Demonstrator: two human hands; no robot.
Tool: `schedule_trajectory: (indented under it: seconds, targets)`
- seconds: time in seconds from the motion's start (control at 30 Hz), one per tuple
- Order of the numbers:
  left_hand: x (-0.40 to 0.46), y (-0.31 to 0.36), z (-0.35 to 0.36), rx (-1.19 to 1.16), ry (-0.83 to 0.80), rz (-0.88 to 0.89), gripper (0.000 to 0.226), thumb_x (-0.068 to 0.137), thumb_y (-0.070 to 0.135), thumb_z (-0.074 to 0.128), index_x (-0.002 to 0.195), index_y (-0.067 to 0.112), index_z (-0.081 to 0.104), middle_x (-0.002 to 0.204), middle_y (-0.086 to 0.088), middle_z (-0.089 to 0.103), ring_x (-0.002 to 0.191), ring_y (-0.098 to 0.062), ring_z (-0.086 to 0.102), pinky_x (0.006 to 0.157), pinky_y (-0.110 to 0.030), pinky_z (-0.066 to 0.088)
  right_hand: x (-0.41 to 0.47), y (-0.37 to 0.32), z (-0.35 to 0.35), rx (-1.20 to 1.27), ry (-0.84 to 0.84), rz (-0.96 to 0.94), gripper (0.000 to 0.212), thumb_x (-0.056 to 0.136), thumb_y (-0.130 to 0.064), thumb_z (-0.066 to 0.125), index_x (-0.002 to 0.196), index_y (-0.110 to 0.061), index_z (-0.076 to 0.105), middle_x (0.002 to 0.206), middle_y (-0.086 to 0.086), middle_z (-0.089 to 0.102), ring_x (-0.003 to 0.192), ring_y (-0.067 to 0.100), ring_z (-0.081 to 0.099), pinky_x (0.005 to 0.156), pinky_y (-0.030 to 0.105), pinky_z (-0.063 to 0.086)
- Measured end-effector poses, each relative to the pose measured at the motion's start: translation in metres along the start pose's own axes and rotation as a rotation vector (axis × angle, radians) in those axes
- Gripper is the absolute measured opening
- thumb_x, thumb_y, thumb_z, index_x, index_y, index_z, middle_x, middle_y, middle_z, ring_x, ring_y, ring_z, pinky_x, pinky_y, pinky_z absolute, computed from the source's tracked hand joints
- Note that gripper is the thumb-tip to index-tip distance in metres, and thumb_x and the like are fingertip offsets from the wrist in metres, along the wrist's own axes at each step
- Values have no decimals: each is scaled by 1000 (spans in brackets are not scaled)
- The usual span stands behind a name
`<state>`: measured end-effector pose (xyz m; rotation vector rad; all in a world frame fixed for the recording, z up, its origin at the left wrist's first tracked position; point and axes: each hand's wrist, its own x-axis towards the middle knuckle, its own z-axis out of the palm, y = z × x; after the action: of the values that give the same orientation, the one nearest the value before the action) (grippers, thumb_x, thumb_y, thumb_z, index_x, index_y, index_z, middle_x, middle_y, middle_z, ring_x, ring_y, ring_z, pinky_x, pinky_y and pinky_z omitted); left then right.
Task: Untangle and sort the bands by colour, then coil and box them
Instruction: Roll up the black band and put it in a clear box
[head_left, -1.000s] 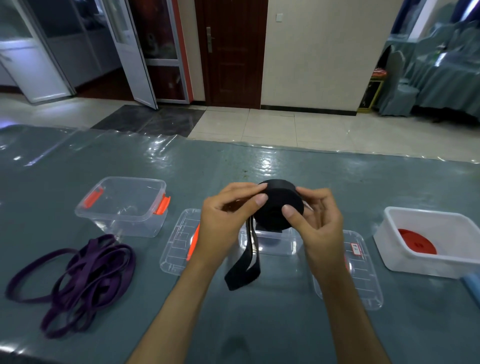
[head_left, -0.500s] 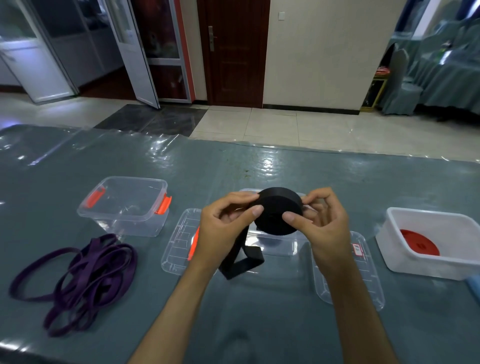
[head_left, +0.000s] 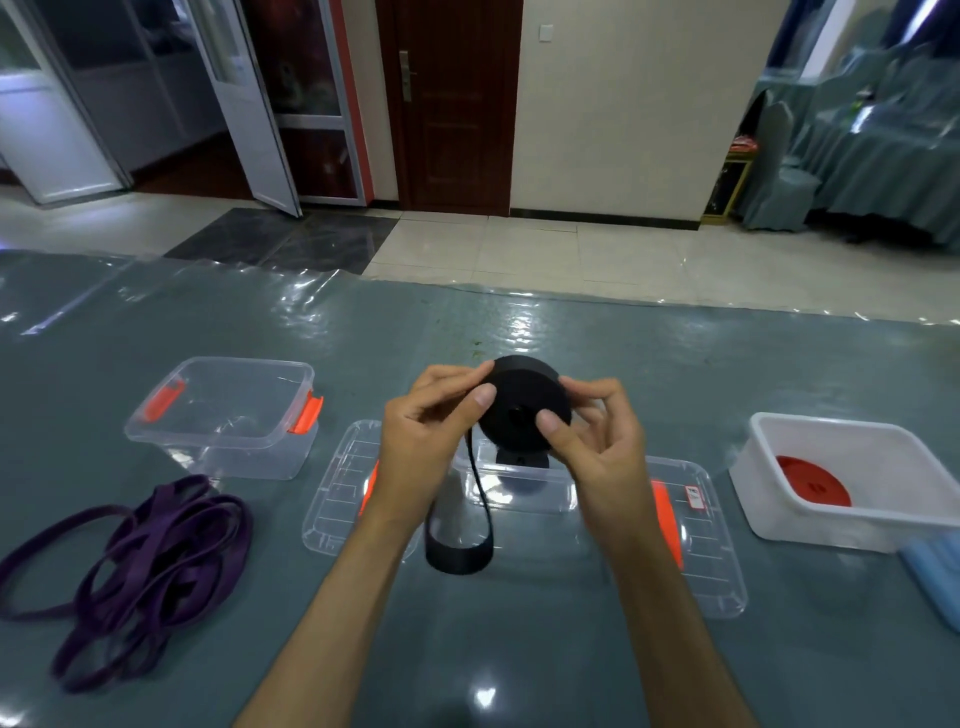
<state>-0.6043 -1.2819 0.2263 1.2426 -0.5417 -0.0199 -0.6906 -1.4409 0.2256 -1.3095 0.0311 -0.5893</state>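
Head view: both hands pinch the black coil above the middle box, left hand at its left edge, right hand at its right, the loose tail hanging below the left, over a grey-green table in a tiled room.

A banquet or function hall, it seems: pale floor tiles, a dark wooden door, cloth-covered chairs beside draped tables (all grey-green), and a plastic-sheeted bench in front.
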Motion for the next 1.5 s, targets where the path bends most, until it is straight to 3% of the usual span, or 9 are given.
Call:
schedule_trajectory:
  seconds: [0.13,0.37,0.53,0.63,0.73,0.87,1.1,1.27,1.5]
  targets:
    - [-2,-8,8,-47,139,10,26,86,25,86,106,10,82,110,-11,80,109,-29,75,95,-31,58,3,-2,-4,-44,-18,29,30,91,-20,79,115,-15,62,113,16,77,108,34,76,88,44,64]
    - [0,-3,6,-65,53,-85,25,85,23,87,110,20,83,112,-7,80,110,-22,76,93,-23,57,9,1,-9,-62,37,23,23,85,-11,82,99,-21,67,115,19,75,114,36,73,102,57,57]
    - [-2,-10,7,-76,45,-111,30,87,21,80,116,13,81,120,-8,78,117,-21,73,97,-22,55,8,-2,-14,-91,14,-76,35,82,-10,86,111,-23,71,114,14,74,109,31,75,87,32,63]
    - [0,-9,4,-91,-29,-100,36,91,21,78,126,11,76,125,-8,75,122,-21,70,100,-22,53,9,0,-13,-84,21,-71,29,83,-12,86,104,-22,70,115,20,72,111,33,74,92,36,61]
    - [1,-8,8,-42,56,-39,31,82,24,88,110,12,83,114,-9,79,112,-24,75,95,-26,56,10,-2,-13,-123,-22,35,35,75,-25,91,92,-22,60,102,20,73,99,33,77,82,40,64]
    - [-4,-12,11,-9,61,-80,34,86,24,78,118,11,79,118,-8,78,117,-24,72,99,-27,55,8,2,-9,-130,60,-41,34,80,-6,88,102,-22,68,107,14,74,101,28,77,83,32,63]
    - [-4,-3,11,-18,48,-43,24,81,18,88,105,19,84,109,-7,81,107,-23,77,91,-25,58,6,-5,-13,36,-15,27,38,83,-26,88,105,-19,58,103,21,77,94,38,78,75,38,64]
    - [-7,-7,6,-79,-107,-139,37,89,11,82,121,28,79,125,-5,77,120,-20,72,97,-23,56,5,-4,-9,15,56,-51,29,88,-26,82,114,-24,69,111,15,78,105,33,76,88,43,64]
    - [-12,-11,13,10,66,-74,25,76,26,90,100,27,84,103,-3,81,100,-17,77,86,-20,58,11,-17,-25,-137,-93,40,41,81,-26,87,112,-26,61,110,16,77,100,35,78,79,46,66]
